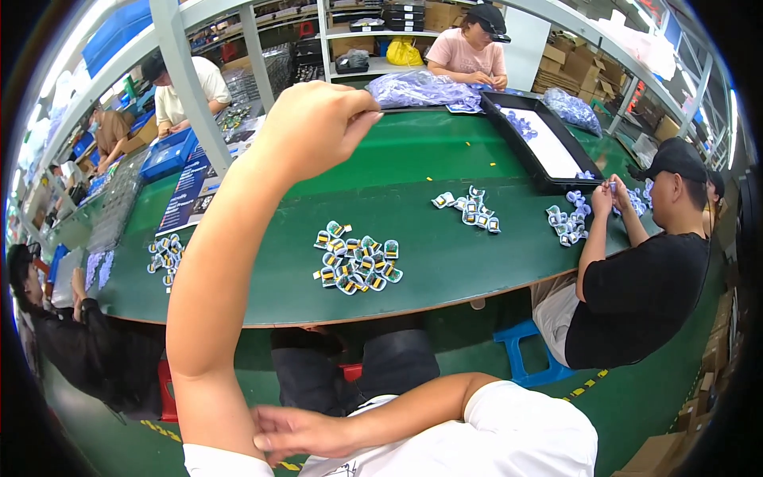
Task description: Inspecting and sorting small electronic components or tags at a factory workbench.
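My left hand (322,131) is raised high over the green worktable (286,274), close to the camera. Its fingers are curled inward, and whatever may be inside them is hidden. Low in front of my body, my right hand (298,433) rests against my left arm above the elbow, its thumb and fingers closed on it. Neither hand touches the table. A loose pile of small rounded pale parts with black and yellow inside (362,262) lies on the tabletop before me. A smaller group of similar parts (470,210) lies further right.
A person in black (636,286) sits at the right, handling small purple parts by a black tray (524,176). Another in pink (473,56) works across the table beside a bag of purple parts (425,89). Someone sits at the far left. A grey post (191,83) rises at left.
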`<act>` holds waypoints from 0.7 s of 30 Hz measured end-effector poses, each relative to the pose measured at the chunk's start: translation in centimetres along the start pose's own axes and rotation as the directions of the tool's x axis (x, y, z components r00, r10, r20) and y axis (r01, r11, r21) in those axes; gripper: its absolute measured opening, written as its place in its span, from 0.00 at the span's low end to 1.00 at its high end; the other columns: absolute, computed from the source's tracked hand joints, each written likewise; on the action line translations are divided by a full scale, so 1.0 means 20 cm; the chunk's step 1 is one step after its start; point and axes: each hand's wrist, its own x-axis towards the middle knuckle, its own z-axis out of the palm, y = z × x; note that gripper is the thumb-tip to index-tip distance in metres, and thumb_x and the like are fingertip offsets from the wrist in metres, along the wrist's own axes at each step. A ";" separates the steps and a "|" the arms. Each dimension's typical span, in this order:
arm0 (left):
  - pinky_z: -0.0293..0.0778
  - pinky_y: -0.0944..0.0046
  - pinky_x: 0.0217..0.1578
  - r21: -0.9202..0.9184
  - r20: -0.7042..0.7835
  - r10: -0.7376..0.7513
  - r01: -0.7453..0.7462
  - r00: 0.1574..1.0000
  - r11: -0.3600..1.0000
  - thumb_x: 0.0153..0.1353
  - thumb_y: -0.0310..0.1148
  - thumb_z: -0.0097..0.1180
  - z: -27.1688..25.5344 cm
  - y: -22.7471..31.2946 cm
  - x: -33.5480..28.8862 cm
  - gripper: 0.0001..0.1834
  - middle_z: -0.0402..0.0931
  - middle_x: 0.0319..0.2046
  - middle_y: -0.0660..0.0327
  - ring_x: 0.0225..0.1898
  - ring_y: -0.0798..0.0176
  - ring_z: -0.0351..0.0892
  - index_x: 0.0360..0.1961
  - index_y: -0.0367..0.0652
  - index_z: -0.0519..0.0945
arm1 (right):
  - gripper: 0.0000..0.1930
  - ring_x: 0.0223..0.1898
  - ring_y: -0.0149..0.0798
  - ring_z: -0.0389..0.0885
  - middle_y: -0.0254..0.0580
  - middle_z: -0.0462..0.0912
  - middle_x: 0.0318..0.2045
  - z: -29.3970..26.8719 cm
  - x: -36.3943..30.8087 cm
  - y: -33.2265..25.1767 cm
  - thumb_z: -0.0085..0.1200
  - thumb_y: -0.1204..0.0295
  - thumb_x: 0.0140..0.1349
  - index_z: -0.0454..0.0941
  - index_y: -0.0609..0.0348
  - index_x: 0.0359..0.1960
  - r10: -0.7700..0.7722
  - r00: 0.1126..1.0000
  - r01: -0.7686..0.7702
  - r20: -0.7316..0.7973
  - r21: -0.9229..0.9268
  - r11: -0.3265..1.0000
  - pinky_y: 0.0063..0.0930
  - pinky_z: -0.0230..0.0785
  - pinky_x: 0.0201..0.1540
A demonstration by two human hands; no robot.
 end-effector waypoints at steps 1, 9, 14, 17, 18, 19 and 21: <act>0.81 0.50 0.42 0.010 0.007 -0.009 0.009 1.000 1.000 0.67 0.38 0.61 0.00 0.01 0.00 0.10 0.87 0.31 0.56 0.37 0.48 0.87 0.37 0.44 0.88 | 0.31 0.67 0.32 0.71 0.35 0.73 0.64 0.01 0.03 -0.01 0.57 0.55 0.77 0.62 0.57 0.72 -0.113 0.993 0.114 -0.016 0.062 0.992 0.36 0.70 0.66; 0.82 0.48 0.42 0.005 0.012 0.011 -0.011 1.000 1.000 0.66 0.38 0.60 0.03 -0.02 -0.01 0.11 0.87 0.32 0.55 0.38 0.47 0.88 0.36 0.44 0.88 | 0.33 0.73 0.35 0.66 0.37 0.67 0.71 -0.09 -0.03 -0.06 0.54 0.57 0.78 0.56 0.57 0.77 0.234 0.959 -0.227 0.163 -0.059 0.972 0.40 0.66 0.71; 0.82 0.49 0.44 0.059 0.136 0.004 -0.012 0.991 0.998 0.67 0.39 0.62 0.07 0.01 -0.02 0.11 0.89 0.36 0.56 0.39 0.47 0.88 0.40 0.45 0.89 | 0.23 0.68 0.33 0.72 0.36 0.74 0.63 0.03 0.00 -0.09 0.52 0.57 0.80 0.67 0.57 0.67 -0.066 0.997 0.074 -0.050 0.196 0.978 0.42 0.71 0.67; 0.82 0.48 0.43 0.073 0.178 -0.009 -0.004 0.984 0.997 0.66 0.38 0.62 0.07 -0.02 -0.02 0.10 0.88 0.35 0.57 0.38 0.47 0.88 0.39 0.45 0.89 | 0.22 0.66 0.34 0.73 0.38 0.74 0.62 -0.05 -0.05 -0.08 0.48 0.56 0.81 0.67 0.58 0.66 0.045 0.998 -0.052 0.054 0.129 0.990 0.39 0.74 0.65; 0.82 0.48 0.43 0.064 0.165 -0.020 0.010 0.986 0.998 0.66 0.38 0.62 0.07 -0.03 -0.02 0.10 0.88 0.34 0.57 0.38 0.47 0.88 0.39 0.45 0.89 | 0.22 0.66 0.34 0.73 0.38 0.74 0.62 -0.06 -0.05 -0.09 0.48 0.56 0.81 0.67 0.58 0.66 0.062 0.996 -0.070 0.066 0.131 0.989 0.39 0.74 0.65; 0.82 0.47 0.43 0.052 0.152 -0.030 0.022 0.988 0.998 0.66 0.39 0.62 0.07 -0.04 -0.02 0.10 0.88 0.34 0.57 0.38 0.47 0.88 0.38 0.45 0.89 | 0.22 0.66 0.34 0.74 0.38 0.75 0.62 -0.08 -0.05 -0.11 0.47 0.55 0.82 0.67 0.59 0.66 0.094 0.992 -0.103 0.087 0.103 0.989 0.38 0.75 0.64; 0.82 0.47 0.43 0.062 0.149 -0.037 0.028 0.988 0.998 0.65 0.39 0.62 0.09 -0.04 -0.02 0.10 0.88 0.33 0.57 0.38 0.47 0.88 0.37 0.46 0.88 | 0.26 0.69 0.36 0.72 0.40 0.73 0.66 -0.11 -0.02 -0.08 0.44 0.55 0.83 0.63 0.59 0.71 0.094 0.992 -0.101 0.085 0.083 0.991 0.41 0.71 0.68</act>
